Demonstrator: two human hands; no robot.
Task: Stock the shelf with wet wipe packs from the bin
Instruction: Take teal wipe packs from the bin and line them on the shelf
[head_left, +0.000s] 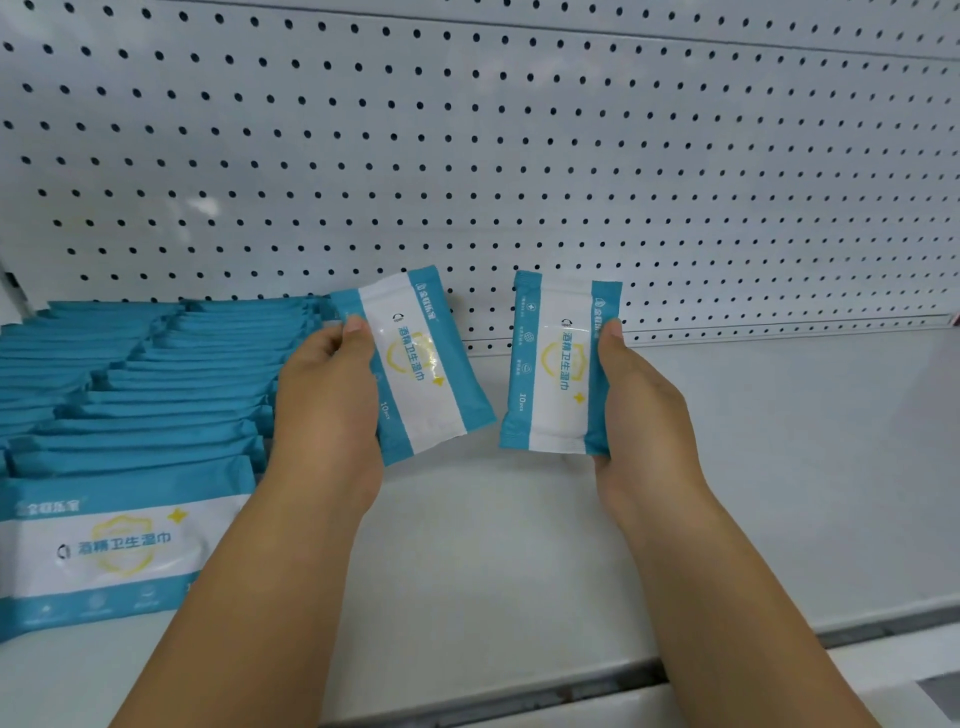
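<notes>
My left hand (324, 400) grips a blue-and-white wet wipe pack (423, 364) by its left edge, tilted, just right of the stocked rows. My right hand (641, 410) holds a second wet wipe pack (558, 364) upright by its right edge, above the bare white shelf (519, 545). Both packs hover near the back of the shelf, a small gap between them. Rows of standing packs (156, 374) fill the shelf's left side, with one pack facing front (109, 551). The bin is out of view.
A white pegboard back panel (519, 156) rises behind the shelf. The shelf's front lip (727, 654) runs along the bottom right. Bare shelf surface stretches to the right of my hands.
</notes>
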